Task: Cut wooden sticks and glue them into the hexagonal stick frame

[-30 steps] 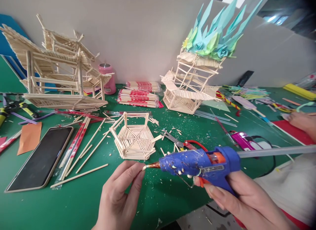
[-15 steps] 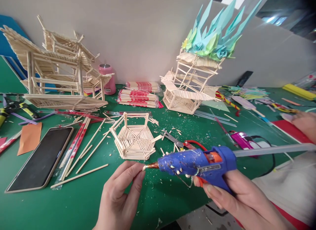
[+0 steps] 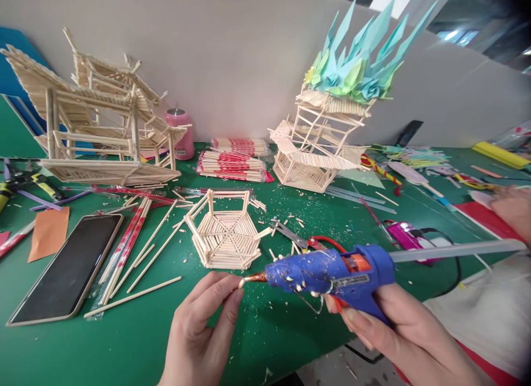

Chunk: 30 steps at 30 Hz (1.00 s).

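Between thumb and forefinger, my left hand (image 3: 205, 322) pinches a short wooden stick (image 3: 241, 283), mostly hidden by the fingers. The copper nozzle of a blue hot glue gun (image 3: 332, 272) meets the stick's tip. My right hand (image 3: 398, 325) is wrapped around the gun's handle, fingers by the orange trigger; a long clear glue stick (image 3: 456, 251) juts from its rear. Just beyond my left hand lies a hexagonal stick frame (image 3: 228, 234) with a slatted floor, short posts and a few rails. Red-handled scissors (image 3: 290, 233) rest behind the gun, partly hidden by it.
Stick-built pavilions stand at the left (image 3: 95, 131) and right, the right one (image 3: 323, 137) topped with blue-green paper. Bundled sticks (image 3: 232, 163) and a pink bottle (image 3: 181, 134) are at the back. A phone (image 3: 68, 267) and loose sticks lie left. Another person's hand (image 3: 512, 209) is far right.
Both hands, the stick and the glue gun stay almost in place, nozzle still at the stick's tip. The view has shifted very slightly.
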{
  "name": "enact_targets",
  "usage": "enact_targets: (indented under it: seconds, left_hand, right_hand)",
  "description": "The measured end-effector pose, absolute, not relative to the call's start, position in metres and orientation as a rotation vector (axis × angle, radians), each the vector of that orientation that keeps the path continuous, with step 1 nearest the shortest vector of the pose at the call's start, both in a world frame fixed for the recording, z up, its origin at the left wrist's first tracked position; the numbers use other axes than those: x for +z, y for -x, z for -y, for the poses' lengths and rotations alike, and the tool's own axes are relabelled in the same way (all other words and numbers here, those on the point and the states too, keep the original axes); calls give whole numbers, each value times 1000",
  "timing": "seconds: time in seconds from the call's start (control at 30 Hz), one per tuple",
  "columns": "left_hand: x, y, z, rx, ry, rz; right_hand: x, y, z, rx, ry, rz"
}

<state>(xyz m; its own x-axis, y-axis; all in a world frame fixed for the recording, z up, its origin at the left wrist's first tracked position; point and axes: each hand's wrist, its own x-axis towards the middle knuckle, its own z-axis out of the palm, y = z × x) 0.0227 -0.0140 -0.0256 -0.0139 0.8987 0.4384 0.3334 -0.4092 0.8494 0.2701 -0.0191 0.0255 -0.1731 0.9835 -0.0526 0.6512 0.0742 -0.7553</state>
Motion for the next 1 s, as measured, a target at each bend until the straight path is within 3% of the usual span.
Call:
enact_targets:
  seconds: [0.57, 0.77, 1.0]
  left_hand:
    - [-23, -25, 15, 1439, -1511, -1223]
    - [-25, -23, 16, 1406, -1417, -1136]
    - [-18, -22, 13, 1217, -1161, -1081]
  right_hand:
    - [31, -257, 22, 958, 1662, 1669]
    - [30, -264, 15, 985, 1564, 1849]
    - [20, -264, 13, 1209, 1442, 1718]
